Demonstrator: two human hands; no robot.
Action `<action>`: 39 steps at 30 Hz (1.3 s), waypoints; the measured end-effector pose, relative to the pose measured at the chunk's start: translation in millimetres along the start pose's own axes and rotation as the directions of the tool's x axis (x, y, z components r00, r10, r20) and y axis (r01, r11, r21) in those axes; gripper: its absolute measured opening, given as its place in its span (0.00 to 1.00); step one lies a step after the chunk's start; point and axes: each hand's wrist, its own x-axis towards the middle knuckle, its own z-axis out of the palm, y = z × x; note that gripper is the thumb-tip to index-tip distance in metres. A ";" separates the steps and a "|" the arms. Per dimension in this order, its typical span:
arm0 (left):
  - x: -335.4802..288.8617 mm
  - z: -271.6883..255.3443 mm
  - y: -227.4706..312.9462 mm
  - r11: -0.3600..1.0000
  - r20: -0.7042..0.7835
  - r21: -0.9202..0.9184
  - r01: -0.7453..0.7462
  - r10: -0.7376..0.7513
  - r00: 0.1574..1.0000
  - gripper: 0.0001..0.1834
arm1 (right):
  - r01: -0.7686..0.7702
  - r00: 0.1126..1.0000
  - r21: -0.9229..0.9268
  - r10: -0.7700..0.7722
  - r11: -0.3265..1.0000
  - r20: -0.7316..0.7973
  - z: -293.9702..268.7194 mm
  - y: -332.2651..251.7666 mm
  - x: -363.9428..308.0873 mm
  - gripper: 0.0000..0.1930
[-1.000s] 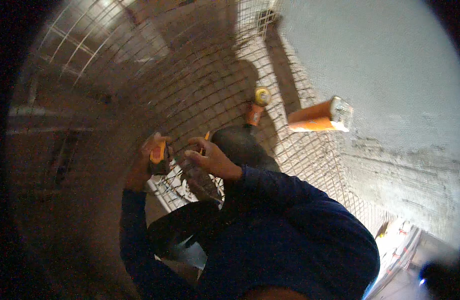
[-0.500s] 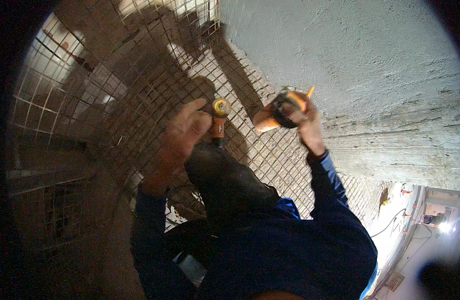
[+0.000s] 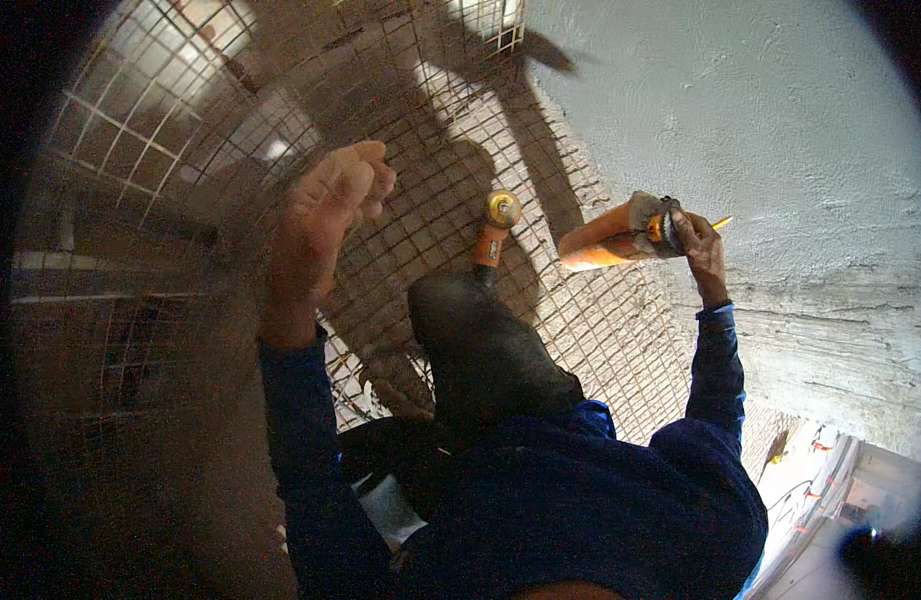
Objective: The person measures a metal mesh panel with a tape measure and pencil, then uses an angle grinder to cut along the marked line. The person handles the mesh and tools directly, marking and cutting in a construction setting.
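Observation:
At the right, my right hand [image 3: 704, 250] is closed around the dark end of an orange cylindrical thing [image 3: 606, 240]. Its long body points left, over the mesh beside the plastered wall; what kind of thing it is does not show clearly. A thin yellow stick [image 3: 722, 222] juts out past my fingers. My left hand [image 3: 339, 190] is raised on the left with its fingers curled in, and whatever they might hold is hidden. Between the two hands, just beyond my knee, an orange tool with a round yellow head [image 3: 502, 209], resembling an angle grinder, lies on the mesh.
Wire mesh [image 3: 581, 330] spreads over a rough pale surface below me. A grey plastered wall [image 3: 741, 110] rises at the upper right, with a rougher band [image 3: 831, 320] along it. My dark-clad leg [image 3: 486, 345] stretches forward. Cables [image 3: 796, 490] show at the lower right.
My right hand has moved right with the orange cylinder, which now shows more of its length. My left hand has shifted up and left, its fingers more curled. The view has turned slightly.

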 end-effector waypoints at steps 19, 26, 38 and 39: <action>-84.3 -33.2 -63.7 0.865 0.016 0.486 0.123 -0.149 0.989 0.28 | 0.357 0.847 0.500 -0.499 0.789 0.183 131.7 -243.2 -108.3 0.17; -81.9 -33.0 -76.5 0.847 -0.009 0.520 0.106 -0.118 0.993 0.24 | 0.372 0.240 0.515 -0.616 0.772 0.751 68.6 -368.5 -99.0 0.17; -98.0 -21.2 -51.8 0.772 -0.096 0.635 -0.041 0.132 0.987 0.24 | 0.543 0.036 0.840 -0.999 0.012 -0.010 126.5 -435.6 -182.2 0.19; -98.1 -21.7 -48.8 0.781 -0.101 0.623 -0.028 0.116 0.988 0.24 | 0.549 0.036 0.836 -0.999 0.012 -0.010 128.8 -438.7 -185.1 0.20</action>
